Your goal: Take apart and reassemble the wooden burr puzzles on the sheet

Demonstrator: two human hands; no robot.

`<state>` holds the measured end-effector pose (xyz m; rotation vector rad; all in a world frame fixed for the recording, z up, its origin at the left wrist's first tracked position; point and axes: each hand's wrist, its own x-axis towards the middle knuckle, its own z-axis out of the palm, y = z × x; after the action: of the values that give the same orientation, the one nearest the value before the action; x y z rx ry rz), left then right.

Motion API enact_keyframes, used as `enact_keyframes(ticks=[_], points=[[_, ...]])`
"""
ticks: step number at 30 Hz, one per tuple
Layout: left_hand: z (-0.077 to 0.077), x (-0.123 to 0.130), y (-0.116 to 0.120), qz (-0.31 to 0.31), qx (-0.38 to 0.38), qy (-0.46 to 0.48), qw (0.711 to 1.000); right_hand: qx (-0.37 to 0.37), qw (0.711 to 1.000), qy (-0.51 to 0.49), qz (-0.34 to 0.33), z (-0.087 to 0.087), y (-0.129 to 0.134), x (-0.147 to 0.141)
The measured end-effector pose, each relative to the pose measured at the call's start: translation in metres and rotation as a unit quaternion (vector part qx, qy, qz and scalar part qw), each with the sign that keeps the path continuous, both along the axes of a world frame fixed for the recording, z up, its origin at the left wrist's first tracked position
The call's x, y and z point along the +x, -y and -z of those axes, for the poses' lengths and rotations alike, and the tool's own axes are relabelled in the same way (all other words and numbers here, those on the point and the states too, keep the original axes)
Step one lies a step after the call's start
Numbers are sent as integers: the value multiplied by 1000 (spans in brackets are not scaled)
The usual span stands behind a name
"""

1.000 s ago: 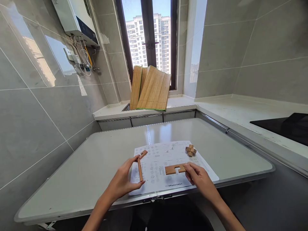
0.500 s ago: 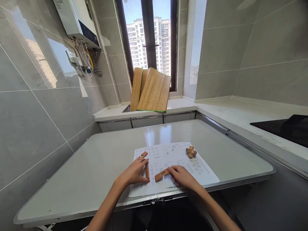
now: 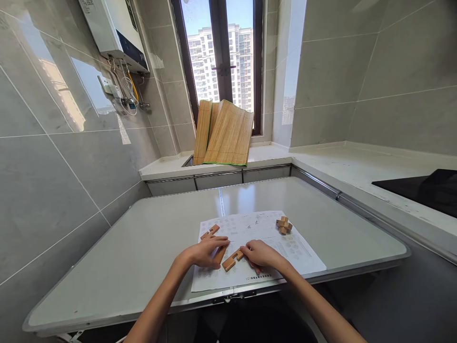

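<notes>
My left hand [image 3: 208, 251] is closed on a plain reddish-brown wooden bar [image 3: 220, 254], which slants over the printed paper sheet [image 3: 257, 228]. A notched wooden piece [image 3: 229, 264] has its right end pinched in my right hand [image 3: 262, 254]; it is close beside the bar, just right of it. Beyond my left hand lies another notched wooden piece [image 3: 214, 229] on the sheet, partly hidden by the fingers. An assembled puzzle of lighter wood blocks [image 3: 283, 225] sits near the sheet's upper right.
The white folding table [image 3: 153, 247] carries the sheet near its front edge. Behind it, bamboo mats [image 3: 228, 136] lean at the window on a white counter [image 3: 267, 153]. A black item [image 3: 421, 190] lies on the right counter. A water heater [image 3: 114, 33] hangs at left.
My left hand has moved slightly right, and the bar has gone from nearly upright to slanted. My right hand has shifted left with the notched piece, bringing the two closer.
</notes>
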<state>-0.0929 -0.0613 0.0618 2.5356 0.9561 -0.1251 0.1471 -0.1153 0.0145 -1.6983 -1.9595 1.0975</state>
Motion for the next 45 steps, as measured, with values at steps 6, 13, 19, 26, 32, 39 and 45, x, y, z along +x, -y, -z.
enact_keyframes(ticks=[6, 13, 19, 26, 32, 39, 45], points=[[14, 3, 17, -18, -25, 36, 999, 60, 991, 120, 10, -5, -7, -17], [61, 17, 40, -34, 111, 68, 991, 116, 984, 138, 20, 1, -1, -23], [72, 2, 21, -26, 266, 89, 960, 170, 983, 60, 24, 10, 16, -4], [60, -17, 7, -128, 264, 109, 950, 205, 975, -10, 81, 22, 34, 22], [53, -28, 38, -226, 232, 213, 922, 170, 964, -176, 108, 34, 40, 39], [46, -31, 76, -382, 166, 335, 845, 155, 955, -223, 122, 35, 43, 40], [46, -27, 85, -372, 8, 383, 845, 158, 950, -228, 141, 36, 46, 41]])
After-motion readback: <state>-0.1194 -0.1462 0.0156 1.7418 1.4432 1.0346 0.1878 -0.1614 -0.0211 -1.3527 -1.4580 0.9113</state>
